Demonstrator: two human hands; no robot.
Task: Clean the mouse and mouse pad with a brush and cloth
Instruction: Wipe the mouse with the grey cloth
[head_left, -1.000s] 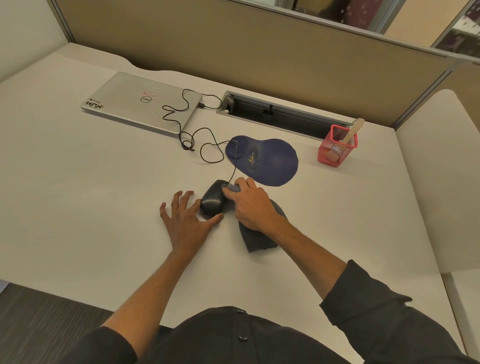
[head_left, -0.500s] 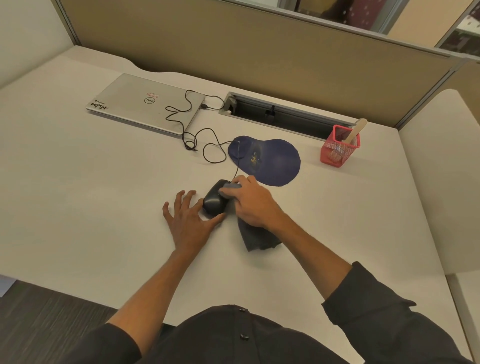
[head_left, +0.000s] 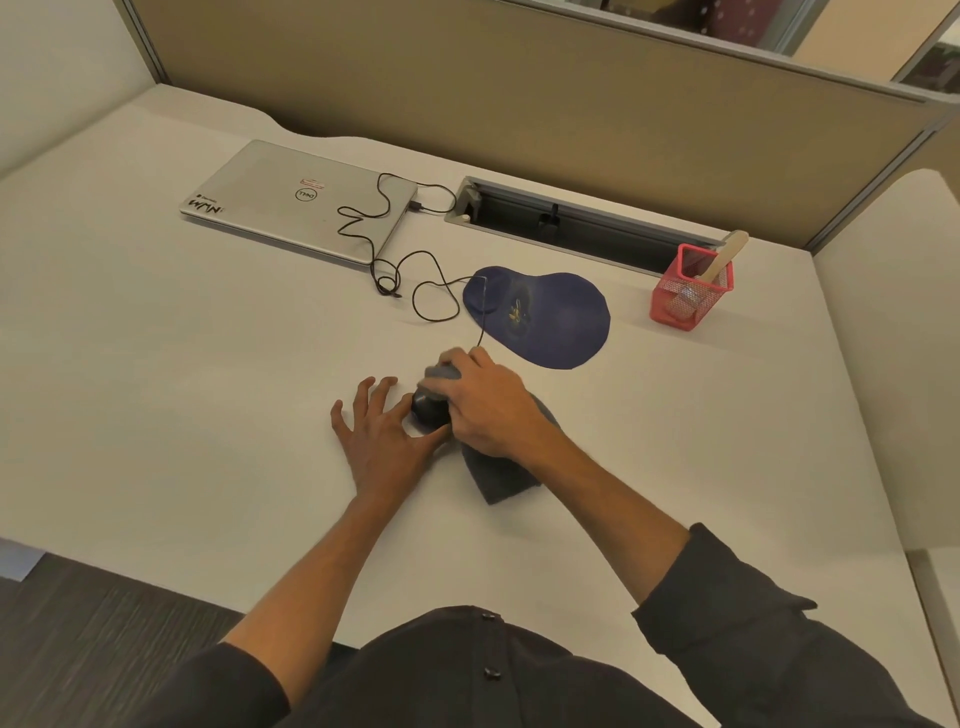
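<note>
My left hand (head_left: 382, 434) lies flat with fingers spread, its thumb side touching the mouse (head_left: 428, 410) to steady it; my right hand (head_left: 485, 402) grips the cloth (head_left: 501, 478) bunched over the mouse, so I judge the wiping is under way; at one o'clock the pad (head_left: 550, 317) lies apart, a yellowish speck on it, seemingly unwiped; further toward two o'clock the brush (head_left: 724, 254) stands in the red cup (head_left: 675, 306); I cannot tell whether brushing is done.

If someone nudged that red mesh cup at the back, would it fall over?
Possibly. The red mesh cup looks light, and the brush leaning out past its rim probably makes it top-heavy. Its flat square base on the desk should help it slide first.
</note>
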